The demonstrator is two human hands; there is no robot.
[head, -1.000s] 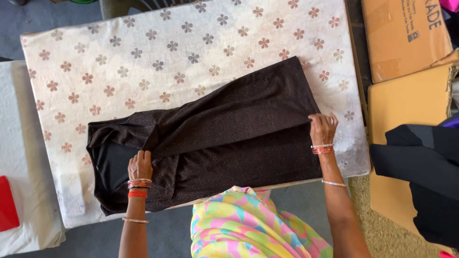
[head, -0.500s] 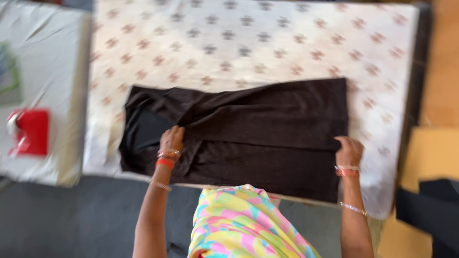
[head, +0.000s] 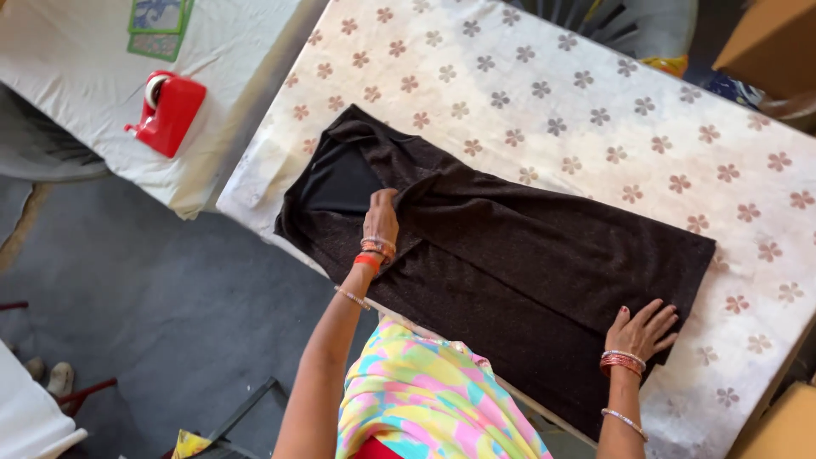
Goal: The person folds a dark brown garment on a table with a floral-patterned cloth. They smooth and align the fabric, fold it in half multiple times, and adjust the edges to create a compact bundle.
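Observation:
A dark brown garment (head: 510, 255) lies spread and partly folded on a table covered with a white flower-patterned cloth (head: 595, 110). My left hand (head: 382, 217) pinches a fold of the fabric near the garment's left end, where a black lining shows. My right hand (head: 643, 330) rests flat with fingers spread on the garment's right end, close to the table's near edge. Both wrists wear bangles.
A red tape dispenser (head: 168, 110) and a green-framed card (head: 159, 25) sit on a white-covered table (head: 76, 85) to the left. Brown cardboard boxes (head: 765, 42) stand at the far right. Grey floor lies below, with a dark metal frame (head: 238, 416) near my legs.
My view has swung left and tilted. My left hand has moved up from the garment's near edge and taken hold of a fold. My right hand stays pressed on the right end.

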